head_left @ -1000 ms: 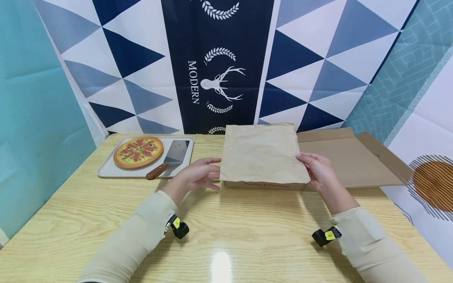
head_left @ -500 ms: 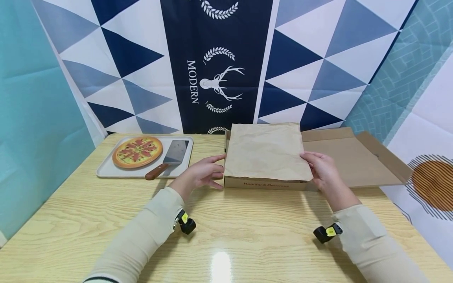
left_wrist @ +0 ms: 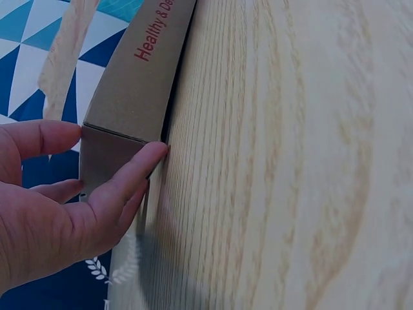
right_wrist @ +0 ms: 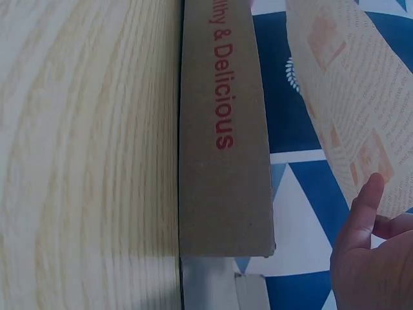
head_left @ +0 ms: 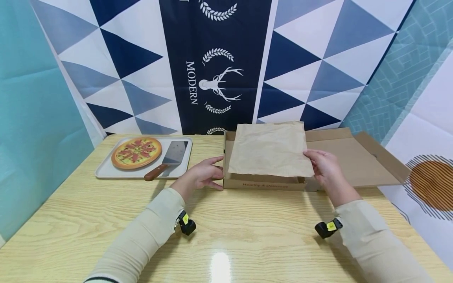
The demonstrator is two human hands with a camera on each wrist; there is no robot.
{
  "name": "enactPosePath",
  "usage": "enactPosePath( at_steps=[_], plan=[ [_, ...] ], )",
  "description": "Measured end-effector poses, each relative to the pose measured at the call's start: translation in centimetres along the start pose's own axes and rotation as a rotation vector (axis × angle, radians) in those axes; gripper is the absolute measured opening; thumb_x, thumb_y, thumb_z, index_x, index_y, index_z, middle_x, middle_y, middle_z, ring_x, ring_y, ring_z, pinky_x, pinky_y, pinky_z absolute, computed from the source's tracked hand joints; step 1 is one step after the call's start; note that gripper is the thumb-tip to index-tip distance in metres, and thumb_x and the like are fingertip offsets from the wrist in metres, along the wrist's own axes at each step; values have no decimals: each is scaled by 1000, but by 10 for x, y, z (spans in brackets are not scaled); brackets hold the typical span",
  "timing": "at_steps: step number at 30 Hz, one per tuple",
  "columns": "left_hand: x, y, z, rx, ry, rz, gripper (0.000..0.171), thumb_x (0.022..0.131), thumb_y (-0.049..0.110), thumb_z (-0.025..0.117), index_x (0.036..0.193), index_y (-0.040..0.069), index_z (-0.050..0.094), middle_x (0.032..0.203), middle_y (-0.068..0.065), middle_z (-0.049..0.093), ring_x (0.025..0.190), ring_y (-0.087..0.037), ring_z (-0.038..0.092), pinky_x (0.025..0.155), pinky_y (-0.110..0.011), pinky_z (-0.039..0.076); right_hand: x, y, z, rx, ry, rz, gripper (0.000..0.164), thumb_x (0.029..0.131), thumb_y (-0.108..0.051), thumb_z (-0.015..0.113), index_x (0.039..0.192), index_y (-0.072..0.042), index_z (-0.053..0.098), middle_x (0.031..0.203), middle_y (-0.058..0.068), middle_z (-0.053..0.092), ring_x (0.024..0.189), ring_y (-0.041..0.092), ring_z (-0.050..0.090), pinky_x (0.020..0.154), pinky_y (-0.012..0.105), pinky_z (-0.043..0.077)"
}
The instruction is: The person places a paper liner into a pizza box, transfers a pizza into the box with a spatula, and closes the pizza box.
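Observation:
A square brown sheet of greaseproof paper (head_left: 270, 149) hangs tilted over the open pizza box (head_left: 265, 184). My right hand (head_left: 323, 167) pinches its right edge between thumb and fingers. In the right wrist view the paper's printed underside shows small text and orange pictures, raised above the box rim. My left hand (head_left: 205, 173) rests its fingers against the box's left end. The left wrist view shows those fingers (left_wrist: 132, 169) fairly straight, touching the box (left_wrist: 126, 97) at its front left corner. Part of the box's inside is hidden under the paper.
The box's lid (head_left: 354, 161) lies folded open to the right. On the left a white tray (head_left: 106, 169) carries a pizza (head_left: 136, 152) and a spatula (head_left: 175, 152) whose wooden handle overhangs the tray's front edge. A patterned cloth (head_left: 216, 59) closes off the table's back.
The paper has shifted right and its front edge has lifted, baring the box's left inside and front rim. My left hand has moved slightly right to the box's side.

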State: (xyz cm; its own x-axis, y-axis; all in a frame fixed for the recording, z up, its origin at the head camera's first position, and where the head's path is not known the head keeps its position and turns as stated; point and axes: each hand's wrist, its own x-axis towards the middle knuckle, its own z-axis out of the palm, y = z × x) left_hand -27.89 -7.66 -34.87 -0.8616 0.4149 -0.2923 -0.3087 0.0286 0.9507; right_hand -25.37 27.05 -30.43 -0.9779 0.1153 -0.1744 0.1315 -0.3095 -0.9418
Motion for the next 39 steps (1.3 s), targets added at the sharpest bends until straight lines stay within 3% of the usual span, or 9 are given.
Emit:
enactPosePath(
  at_steps=[17,29,36,39],
  plan=[
    [0,1,4,9,17,-9,85,83,-18,46,157,14,19,149,-25,30,124,-39,43,83,-56,53,17,-2,4,-79,17,-49,27,93,0,60,72,-13,71,76,-3,66,70,5,63,63,18,54],
    [0,2,5,14,27,-16,84,84,-17,46,157,14,18,148,-25,33,125,-40,45,84,-56,52,32,0,12,-302,26,-102,28,92,-4,61,68,-17,68,66,-7,62,56,1,55,54,15,48],
    [0,2,6,14,34,-21,83,85,-17,47,157,14,19,147,-24,37,125,-39,46,84,-56,52,43,5,23,-407,-4,-127,6,92,-3,60,89,-3,65,69,-7,60,58,1,56,57,16,51],
    [0,2,6,19,38,-18,83,84,-16,47,157,14,19,147,-24,38,123,-38,47,83,-56,53,47,6,28,-435,1,-130,10,92,-3,60,99,4,63,68,-7,60,58,0,57,57,16,52]
  ],
)
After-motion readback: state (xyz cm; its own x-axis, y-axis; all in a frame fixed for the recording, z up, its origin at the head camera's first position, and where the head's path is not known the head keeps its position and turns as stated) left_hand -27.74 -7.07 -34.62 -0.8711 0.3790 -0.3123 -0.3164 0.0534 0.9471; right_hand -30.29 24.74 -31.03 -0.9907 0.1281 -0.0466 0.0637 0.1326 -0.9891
